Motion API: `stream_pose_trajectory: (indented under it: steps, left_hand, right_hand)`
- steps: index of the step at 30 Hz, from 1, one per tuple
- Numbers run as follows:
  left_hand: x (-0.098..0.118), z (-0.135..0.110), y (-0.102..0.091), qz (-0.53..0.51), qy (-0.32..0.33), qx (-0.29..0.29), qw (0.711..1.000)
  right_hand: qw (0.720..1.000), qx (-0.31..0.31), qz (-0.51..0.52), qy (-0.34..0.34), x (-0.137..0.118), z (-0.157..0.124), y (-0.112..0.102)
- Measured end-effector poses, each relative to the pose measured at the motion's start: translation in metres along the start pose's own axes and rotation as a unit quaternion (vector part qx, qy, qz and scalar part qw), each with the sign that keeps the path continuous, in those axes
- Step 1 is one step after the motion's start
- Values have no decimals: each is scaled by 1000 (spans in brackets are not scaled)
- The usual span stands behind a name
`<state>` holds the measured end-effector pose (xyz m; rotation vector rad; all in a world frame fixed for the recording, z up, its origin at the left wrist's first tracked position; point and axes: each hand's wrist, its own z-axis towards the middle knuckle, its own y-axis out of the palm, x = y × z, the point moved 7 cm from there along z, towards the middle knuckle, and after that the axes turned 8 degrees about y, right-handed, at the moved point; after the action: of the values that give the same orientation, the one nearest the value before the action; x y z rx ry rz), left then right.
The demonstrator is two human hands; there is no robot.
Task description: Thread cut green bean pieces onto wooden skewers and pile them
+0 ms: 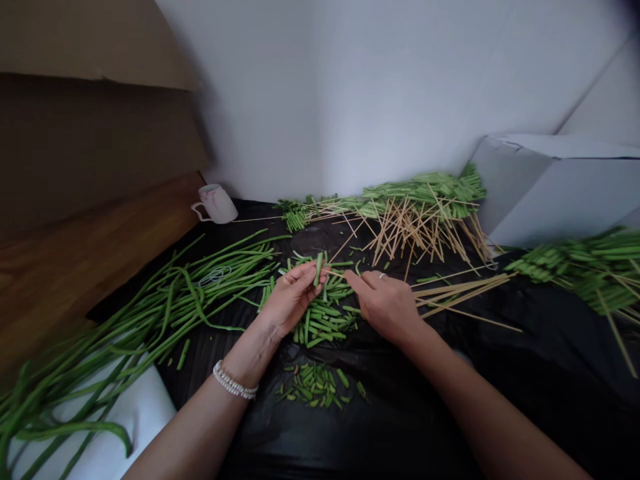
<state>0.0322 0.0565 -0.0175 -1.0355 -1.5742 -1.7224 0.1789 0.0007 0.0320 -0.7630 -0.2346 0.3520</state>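
Observation:
My left hand [295,293] is closed, pinching a short cut piece of long green bean [319,268] upright between thumb and fingers. My right hand [383,298] is closed on a thin bamboo skewer [336,273], which points left at the bean piece. Whether its tip has gone into the piece is too small to tell. Just below my hands lies a heap of cut bean pieces [320,323]. Closer to me is a small pile of short bean ends [315,387]. Several loose skewers [460,293] lie right of my right hand.
Whole long beans [165,320] spread across the left side, partly over a white surface [145,407]. Filled skewers [425,190] are stacked along the wall, with more filled skewers [585,263] at right. A mug [217,204] stands back left; a white box [545,187] stands back right. Black plastic sheeting [400,413] lies underneath.

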Motion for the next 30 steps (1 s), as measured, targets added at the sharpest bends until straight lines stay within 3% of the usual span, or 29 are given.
stream_pose_trajectory:
  steps: [30]
  left_hand:
    - [4,-2,2,122,49,6,991]
  right_hand:
    - [1000,-24,3,10,-5,-4,6]
